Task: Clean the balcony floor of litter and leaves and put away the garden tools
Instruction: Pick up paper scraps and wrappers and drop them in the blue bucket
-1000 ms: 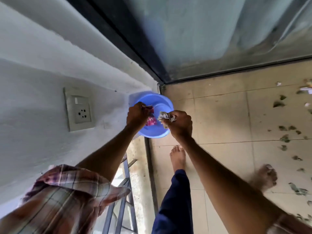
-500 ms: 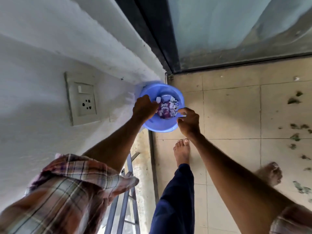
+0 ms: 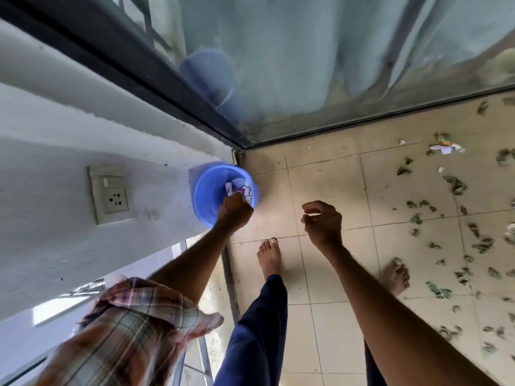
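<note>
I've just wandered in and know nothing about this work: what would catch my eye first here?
First the blue bucket in the corner by the white wall, with paper litter inside it and the left hand gripping its near rim. Then the green leaves strewn over the tiled floor at right, while the right hand hangs empty above the tiles.

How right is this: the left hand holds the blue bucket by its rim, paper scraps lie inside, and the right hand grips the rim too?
One point is wrong. The head view shows the right hand apart from the blue bucket, over the floor tiles, holding nothing. The left hand does hold the rim, and paper scraps lie inside.
</note>
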